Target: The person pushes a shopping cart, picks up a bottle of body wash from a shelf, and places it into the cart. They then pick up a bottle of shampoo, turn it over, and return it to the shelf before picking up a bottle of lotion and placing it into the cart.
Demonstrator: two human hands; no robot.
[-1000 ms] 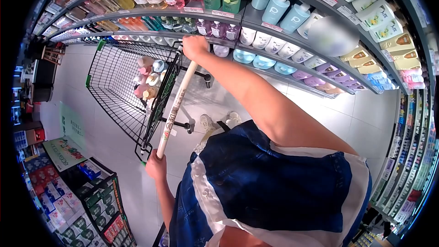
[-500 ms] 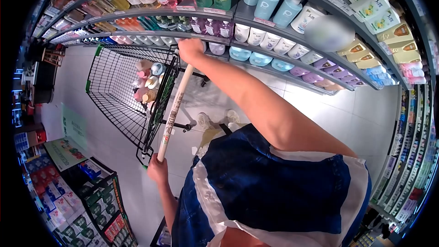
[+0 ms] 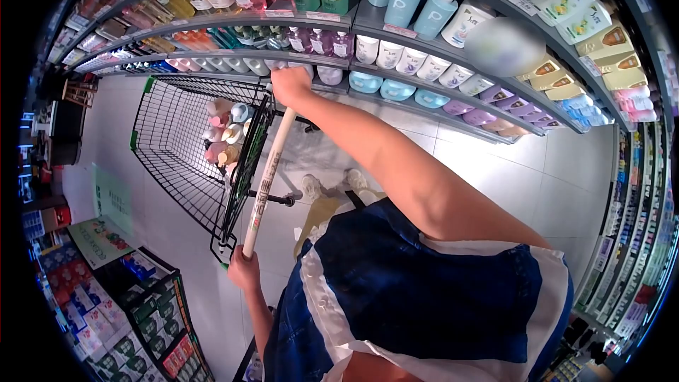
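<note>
My right hand [image 3: 291, 86] is wrapped round the upper end of the cart's pale handle bar [image 3: 267, 177], close to the shelves. At the bar's lower end, my left hand [image 3: 245, 269] is closed round it. The black wire shopping cart [image 3: 177, 170] with green corners extends to the left of the bar. Several bottles with pumps or caps [image 3: 228, 134], in pink, white, light blue and tan, lie grouped inside the cart near the handle side.
Long curved shelves [image 3: 417, 39] of bottles and refill packs run along the top and right. A display stand with boxed goods [image 3: 145, 304] is at the lower left. Another stocked shelf [image 3: 629, 240] stands at the far right. Pale floor tiles [image 3: 495, 155] show between them.
The shelves and their products have shifted slightly left and up in view. The bottles in the cart also appear slightly further left. Both hands keep their hold on the bar.
</note>
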